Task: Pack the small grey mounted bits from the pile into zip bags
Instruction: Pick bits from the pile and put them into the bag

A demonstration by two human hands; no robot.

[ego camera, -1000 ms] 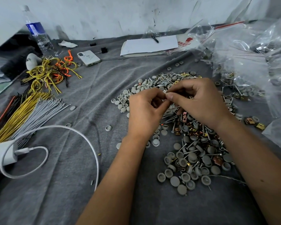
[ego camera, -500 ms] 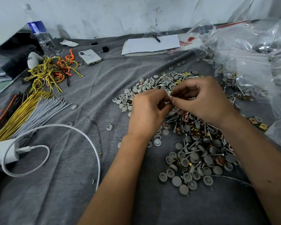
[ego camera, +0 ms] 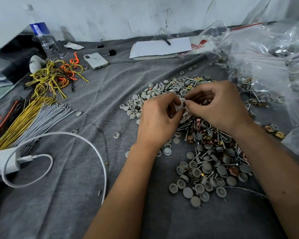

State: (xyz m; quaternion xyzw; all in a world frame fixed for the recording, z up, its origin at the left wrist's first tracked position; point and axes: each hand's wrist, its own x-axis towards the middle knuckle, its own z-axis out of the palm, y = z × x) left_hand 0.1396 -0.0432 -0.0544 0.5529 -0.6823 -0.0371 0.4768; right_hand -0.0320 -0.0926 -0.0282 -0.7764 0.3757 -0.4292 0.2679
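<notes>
A pile of small grey round bits [ego camera: 207,171], mixed with screws and copper clips, spreads over the grey cloth from centre to lower right. My left hand [ego camera: 158,119] and my right hand [ego camera: 217,104] meet above the pile's middle. Between their fingertips they pinch a small clear zip bag [ego camera: 182,103]; most of it is hidden by my fingers, and I cannot tell what is in it. More clear zip bags [ego camera: 266,66], some filled, lie heaped at the right.
Bundles of yellow, grey and orange wires [ego camera: 33,114] lie at the left. A white charger and cable [ego camera: 41,152] loops at lower left. A phone [ego camera: 96,60], a water bottle [ego camera: 41,37] and a notepad [ego camera: 160,47] sit at the back.
Both hands stayed together over the pile, fingers working on the small bag; the right fingertips shifted slightly against the left.
</notes>
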